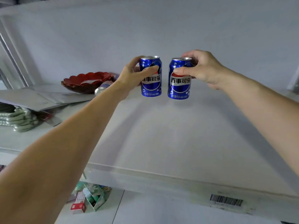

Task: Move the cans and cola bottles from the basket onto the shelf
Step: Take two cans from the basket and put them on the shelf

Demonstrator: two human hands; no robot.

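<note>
Two blue cola cans stand upright side by side near the back of the white shelf. My left hand grips the left can around its upper half, thumb across the front. My right hand grips the right can near its top, thumb on the front. Both cans' bases seem to sit at or just above the shelf surface. A third can lies on its side behind my left forearm, partly hidden. The basket is out of view.
A dark red scalloped bowl sits at the shelf's back left, beside flat grey boards and folded pale cloths. Small boxes and a green carton lie on the level below. A barcode sticker marks the shelf's front edge.
</note>
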